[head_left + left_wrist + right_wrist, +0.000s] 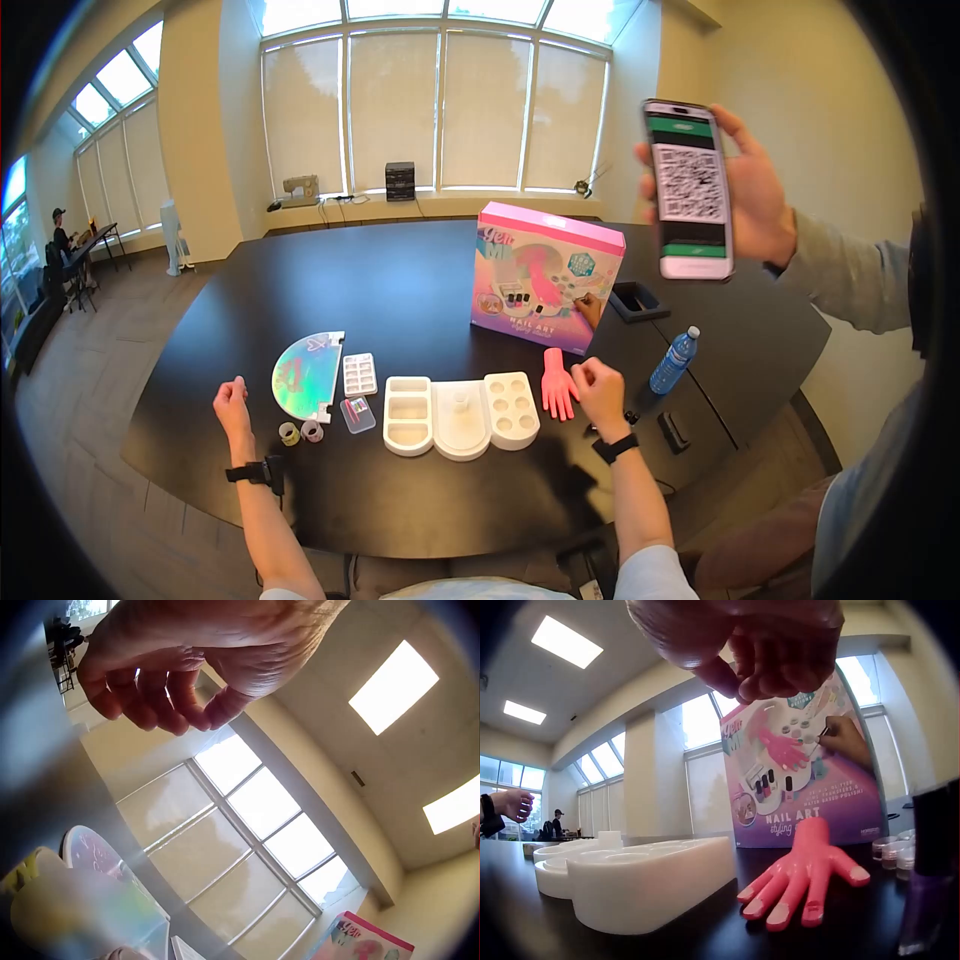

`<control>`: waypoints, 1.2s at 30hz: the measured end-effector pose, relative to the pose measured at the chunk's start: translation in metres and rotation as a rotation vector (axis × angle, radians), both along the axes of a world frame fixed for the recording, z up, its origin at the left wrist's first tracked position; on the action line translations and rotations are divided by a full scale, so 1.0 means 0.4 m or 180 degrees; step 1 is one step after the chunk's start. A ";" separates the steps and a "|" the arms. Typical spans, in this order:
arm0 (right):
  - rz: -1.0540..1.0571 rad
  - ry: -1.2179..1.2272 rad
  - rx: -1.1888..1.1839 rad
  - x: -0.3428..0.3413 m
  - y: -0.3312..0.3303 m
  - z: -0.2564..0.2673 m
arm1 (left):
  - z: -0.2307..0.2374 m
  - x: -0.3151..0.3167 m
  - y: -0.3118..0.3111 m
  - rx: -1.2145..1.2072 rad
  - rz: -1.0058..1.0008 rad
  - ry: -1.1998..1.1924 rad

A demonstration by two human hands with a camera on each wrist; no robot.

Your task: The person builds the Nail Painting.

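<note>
My left hand point(232, 408) hovers over the table's left side, fingers loosely bent with nothing in them. Nearest to it are an iridescent half-round panel point(306, 378) and two small rolls of tape point(289, 433). Over on the right, my right hand point(600, 392) hangs in the air with relaxed, curled fingers, also holding nothing. Just beside and below it lies a pink model hand point(802, 874) with pale nails. Between my hands sits a white tray point(462, 442) of three joined sections, one with round wells. A small white compartment tray point(359, 374) and a clear plastic case point(357, 415) lie left of it.
A nail art box point(548, 275) stands upright behind the model hand. A blue water bottle point(674, 360) is to the right, near a table socket recess point(638, 301). Small pots point(894, 853) and a dark-capped polish bottle point(934, 862) stand rightward. Another person's hand point(760, 195) holds a phone point(690, 190) showing a QR code.
</note>
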State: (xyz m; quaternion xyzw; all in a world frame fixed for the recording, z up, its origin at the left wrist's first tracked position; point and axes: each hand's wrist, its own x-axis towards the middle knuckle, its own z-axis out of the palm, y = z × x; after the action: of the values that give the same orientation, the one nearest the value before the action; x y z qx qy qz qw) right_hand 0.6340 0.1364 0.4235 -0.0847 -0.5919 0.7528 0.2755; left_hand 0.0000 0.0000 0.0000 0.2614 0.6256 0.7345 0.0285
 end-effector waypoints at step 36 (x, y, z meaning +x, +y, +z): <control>0.0276 -0.0134 -0.0186 -0.224 -0.008 -0.053 | 0.090 0.489 0.065 0.0075 -0.0870 0.1294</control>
State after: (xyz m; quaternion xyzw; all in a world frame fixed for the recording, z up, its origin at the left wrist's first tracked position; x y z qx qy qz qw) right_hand 0.5446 0.1334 0.4023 -0.0828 -0.5784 0.7790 0.2274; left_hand 0.1956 0.0260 0.0359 0.4863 0.5687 0.6634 -0.0018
